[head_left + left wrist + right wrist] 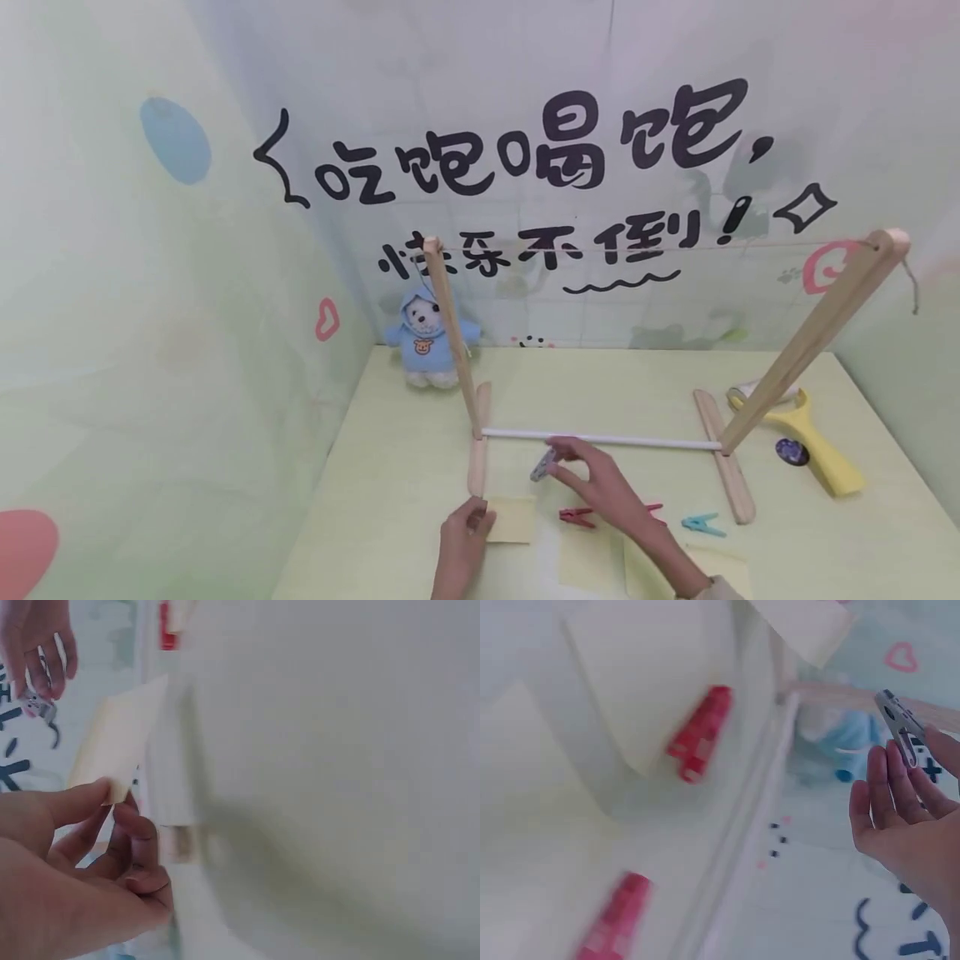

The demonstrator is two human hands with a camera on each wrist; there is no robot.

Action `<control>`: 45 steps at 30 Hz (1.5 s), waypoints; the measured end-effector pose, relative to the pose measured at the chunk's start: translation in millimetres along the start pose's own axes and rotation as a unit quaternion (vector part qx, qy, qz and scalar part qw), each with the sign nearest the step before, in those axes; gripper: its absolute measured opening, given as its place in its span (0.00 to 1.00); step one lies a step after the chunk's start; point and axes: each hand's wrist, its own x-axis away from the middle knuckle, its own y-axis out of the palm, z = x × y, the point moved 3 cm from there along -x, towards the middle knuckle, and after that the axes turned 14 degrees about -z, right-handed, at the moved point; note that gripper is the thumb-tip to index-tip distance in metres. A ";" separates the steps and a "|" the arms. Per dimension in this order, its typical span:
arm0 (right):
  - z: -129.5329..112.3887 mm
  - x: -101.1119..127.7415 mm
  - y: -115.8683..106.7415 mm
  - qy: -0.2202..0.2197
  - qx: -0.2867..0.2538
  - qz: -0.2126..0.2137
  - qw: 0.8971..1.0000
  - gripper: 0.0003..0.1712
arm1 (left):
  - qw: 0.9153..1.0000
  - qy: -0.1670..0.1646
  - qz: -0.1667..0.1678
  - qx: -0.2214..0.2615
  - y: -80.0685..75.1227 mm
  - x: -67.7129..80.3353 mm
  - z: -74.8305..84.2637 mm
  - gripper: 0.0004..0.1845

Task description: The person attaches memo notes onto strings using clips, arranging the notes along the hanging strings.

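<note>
My left hand (463,537) pinches a pale yellow paper square (512,520) at its edge, thumb on one face; the left wrist view shows the paper (124,735) raised and tilted. To its right and a little farther back, my right hand (600,483) holds a grey clothespin (543,464) between thumb and fingers. In the right wrist view the clothespin (898,727) points away from the palm. Beneath the right forearm lie red clothespins (576,517), one partly hidden by the arm. A teal clothespin (703,524) rests farther right.
Two wooden posts (813,350) on flat feet carry a thin string (660,249), with a white rod (637,441) joining them low down. More paper squares (588,558) lie at the front. A blue-hooded plush toy (427,342) and a yellow-handled roller (828,458) stand behind and right.
</note>
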 end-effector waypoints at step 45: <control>-273.3 -97.7 -221.8 -0.268 0.335 0.116 0.896 0.11 | 0.907 0.326 0.104 0.246 -114.0 -26.4 293.2 0.14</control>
